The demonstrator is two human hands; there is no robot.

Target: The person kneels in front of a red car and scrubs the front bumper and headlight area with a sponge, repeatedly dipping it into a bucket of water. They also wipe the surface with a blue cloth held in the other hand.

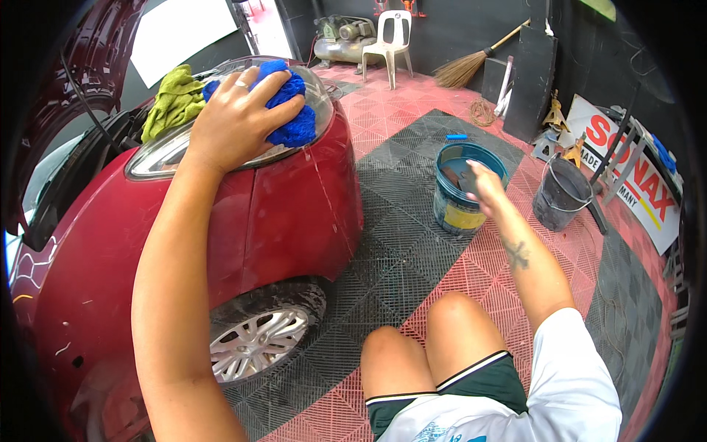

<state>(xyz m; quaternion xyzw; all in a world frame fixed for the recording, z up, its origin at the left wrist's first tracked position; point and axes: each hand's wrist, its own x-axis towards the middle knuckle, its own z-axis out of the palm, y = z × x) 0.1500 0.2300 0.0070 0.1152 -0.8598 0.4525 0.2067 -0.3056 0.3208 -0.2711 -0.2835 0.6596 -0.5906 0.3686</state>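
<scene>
My left hand [234,121] is closed on a bunched blue microfiber cloth [296,127], pressing it against the headlight [318,99] of a dark red car [294,199]. A crumpled yellow-green cloth [174,103] lies beside it, by the raised hood. On the right, my right hand [486,190] is over the mouth of a teal bucket [444,202]. Between its fingers is a dark grey flat piece [466,182], its kind too small to make out. Inside the bucket, brownish pieces show only in part.
A black bucket [561,197] with a wire handle stands farther right, near a leaning sign board [626,169]. On the tiled floor lies a small blue object [456,137]. A white plastic chair [389,50], an air compressor [345,37] and a straw broom [462,70] are at the back.
</scene>
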